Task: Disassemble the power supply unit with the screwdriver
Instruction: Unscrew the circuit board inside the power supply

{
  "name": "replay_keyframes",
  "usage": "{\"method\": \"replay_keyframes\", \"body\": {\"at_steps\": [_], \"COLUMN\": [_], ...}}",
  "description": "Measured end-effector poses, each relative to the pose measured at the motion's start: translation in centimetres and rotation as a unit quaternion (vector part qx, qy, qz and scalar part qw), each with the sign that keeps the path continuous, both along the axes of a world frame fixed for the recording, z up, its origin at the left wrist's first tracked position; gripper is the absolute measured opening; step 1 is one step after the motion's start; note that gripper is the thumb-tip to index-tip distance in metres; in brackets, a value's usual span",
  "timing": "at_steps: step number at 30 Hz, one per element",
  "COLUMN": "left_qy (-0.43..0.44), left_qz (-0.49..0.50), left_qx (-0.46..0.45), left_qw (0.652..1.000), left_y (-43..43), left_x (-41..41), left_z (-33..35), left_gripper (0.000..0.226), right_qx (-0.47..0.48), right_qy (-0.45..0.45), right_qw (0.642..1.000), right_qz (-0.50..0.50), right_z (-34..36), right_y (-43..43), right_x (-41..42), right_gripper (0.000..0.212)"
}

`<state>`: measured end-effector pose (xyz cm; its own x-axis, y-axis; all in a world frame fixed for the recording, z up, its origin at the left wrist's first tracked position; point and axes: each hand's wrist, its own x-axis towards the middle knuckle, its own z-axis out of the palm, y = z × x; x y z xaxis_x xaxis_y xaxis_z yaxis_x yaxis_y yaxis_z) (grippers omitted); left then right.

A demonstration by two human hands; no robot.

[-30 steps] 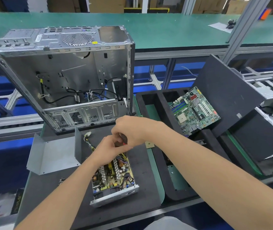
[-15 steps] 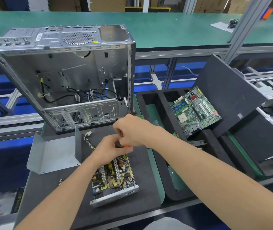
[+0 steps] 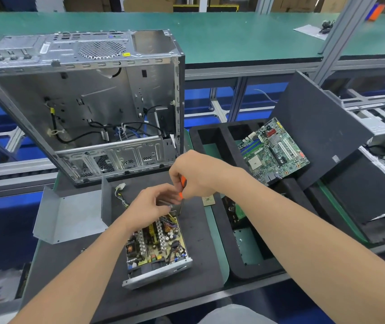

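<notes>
Orange shows between the curled fingers of the right hand, which grips the handle of the screwdriver from above; the tool stands nearly upright, its tip hidden at the far end of the power supply unit. The left hand lies just beside it, fingers bent over that same far end and close to the grey metal end wall; whether they pinch anything cannot be told. The unit lies open on the dark mat of the bench, its circuit board with coils and capacitors bare, near edge turned toward the person. A bundle of wires with a white connector runs out from under the left hand. To the left, on the mat, lies a bent grey metal cover. Behind stands an open computer case, tilted, with black cables inside. To the right, a black foam tray holds a green motherboard leaning at an angle. A small square chip rests near the right wrist.
</notes>
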<state>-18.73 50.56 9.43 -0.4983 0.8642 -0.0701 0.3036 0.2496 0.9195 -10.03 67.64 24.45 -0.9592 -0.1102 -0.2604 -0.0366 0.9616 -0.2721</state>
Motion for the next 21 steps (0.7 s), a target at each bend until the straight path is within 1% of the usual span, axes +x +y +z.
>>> {"method": "replay_keyframes", "body": {"at_steps": [3, 8, 13, 15, 19, 21], "left_qy": [0.003, 0.117, 0.169, 0.169, 0.147, 0.130], "left_qz": [0.012, 0.010, 0.022, 0.029, 0.036, 0.048], "left_qx": [-0.003, -0.022, -0.019, -0.016, -0.022, -0.026], "left_qw": [1.000, 0.993, 0.985, 0.985, 0.988, 0.990], "left_y": [0.0, 0.2, 0.4, 0.6, 0.7, 0.8], "left_x": [0.1, 0.4, 0.6, 0.8, 1.1, 1.2], "left_z": [-0.2, -0.4, -0.6, -0.7, -0.4, 0.0], "left_gripper": [0.043, 0.025, 0.014, 0.009, 0.014, 0.011], "right_qx": [-0.009, -0.012, -0.025, -0.029, -0.019, -0.004], "right_qy": [0.008, 0.014, 0.025, 0.028, 0.027, 0.022], "right_qw": [1.000, 1.000, 0.999, 0.999, 0.999, 0.999], "right_qz": [-0.007, -0.020, -0.024, -0.026, -0.030, -0.033], "right_z": [0.9, 2.7, 4.3, 4.7, 5.4, 5.5], "right_y": [0.5, 1.2, 1.5, 1.5, 1.6, 1.7], "right_x": [0.3, 0.6, 1.0, 1.2, 1.5, 1.5], "right_gripper": [0.009, 0.012, 0.010, 0.009, 0.011, 0.012]}}
